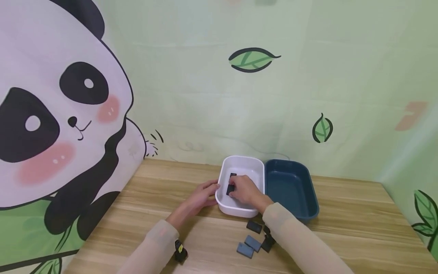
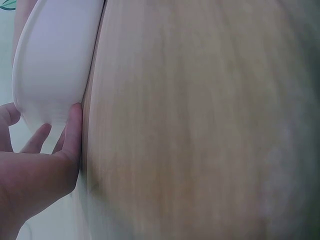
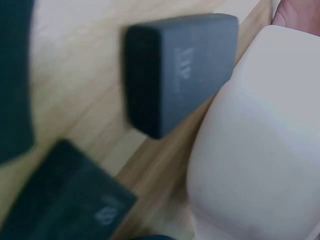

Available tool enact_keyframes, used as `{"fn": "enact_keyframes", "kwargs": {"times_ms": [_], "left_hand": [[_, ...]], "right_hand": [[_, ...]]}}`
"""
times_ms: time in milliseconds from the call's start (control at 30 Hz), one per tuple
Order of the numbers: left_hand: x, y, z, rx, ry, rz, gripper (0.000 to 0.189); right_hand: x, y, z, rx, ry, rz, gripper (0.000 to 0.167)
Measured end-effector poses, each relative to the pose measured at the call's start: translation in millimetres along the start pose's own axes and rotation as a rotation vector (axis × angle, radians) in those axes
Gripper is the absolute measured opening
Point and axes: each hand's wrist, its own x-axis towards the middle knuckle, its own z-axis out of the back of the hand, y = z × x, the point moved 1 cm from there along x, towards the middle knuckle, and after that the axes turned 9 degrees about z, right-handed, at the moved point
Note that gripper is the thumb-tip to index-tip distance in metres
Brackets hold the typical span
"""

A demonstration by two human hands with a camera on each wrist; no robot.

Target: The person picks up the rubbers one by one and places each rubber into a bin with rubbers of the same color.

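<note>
My right hand (image 1: 243,189) is down inside a white tray (image 1: 241,212), its curled fingers pinching a black block (image 1: 230,190). Just beyond it on the tray's floor lies another black block (image 1: 233,174). Against the outer left side of that tray, my left hand (image 1: 202,196) rests with spread fingers. In the left wrist view its fingertips (image 2: 75,111) touch the white wall low down, and the thumb meets the rim. The right wrist view does not show what the right hand pinches.
A dark blue tray (image 1: 291,188) stands right beside the white one. In front lie a black block (image 1: 254,226) and two blue-grey blocks (image 1: 252,243), with more dark pieces (image 1: 267,242) partly behind the right sleeve. A panda-printed cloth (image 1: 191,95) hangs behind the wooden table (image 1: 164,182).
</note>
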Motion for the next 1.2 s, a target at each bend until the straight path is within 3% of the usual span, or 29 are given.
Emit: {"fn": "enact_keyframes", "kwargs": {"times_ms": [300,500,867,1200], "left_hand": [[-1.0,-0.4,0.4,-0.007,0.0,0.006,0.056],[1.3,0.9,1.6,-0.008,-0.018,0.009,0.056],[2.0,-0.1,-0.3,0.002,-0.035,0.013,0.055],[0.1,-1.8,-1.3,-0.011,-0.024,0.01,0.055]], "right_hand": [[-0.6,6,6,-0.016,0.091,-0.012,0.039],[-10.9,11,24,-0.005,0.17,0.07,0.048],[-56.7,27,66,-0.027,0.13,0.209,0.04],[-105.8,47,78,0.03,0.178,0.343,0.023]]}}
